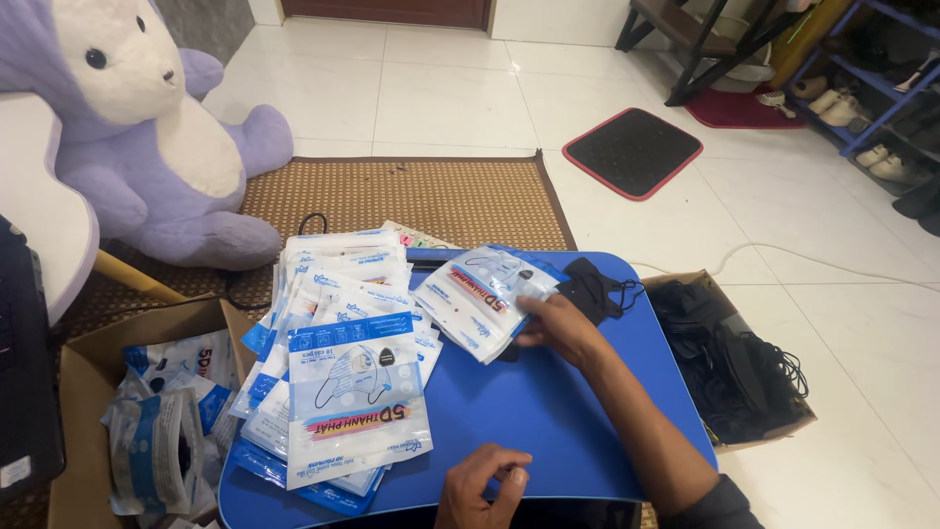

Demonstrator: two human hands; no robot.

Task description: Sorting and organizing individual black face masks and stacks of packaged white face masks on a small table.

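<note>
My right hand [560,328] holds a white and blue plastic mask pouch [480,299] above the middle of a small blue table [548,411]. Just behind that hand lies a black face mask [592,286] on the table's far edge. My left hand [482,485] rests near the table's front edge with its fingers curled and nothing visible in them. A fanned stack of matching flat pouches [343,362] covers the left part of the table.
A cardboard box of black masks [729,367] stands right of the table. Another cardboard box [78,362] with filled pouches stands at the left. A purple plush toy [147,127] sits on a woven mat [441,196]. A black doormat [632,152] and a shoe rack [871,78] lie farther back.
</note>
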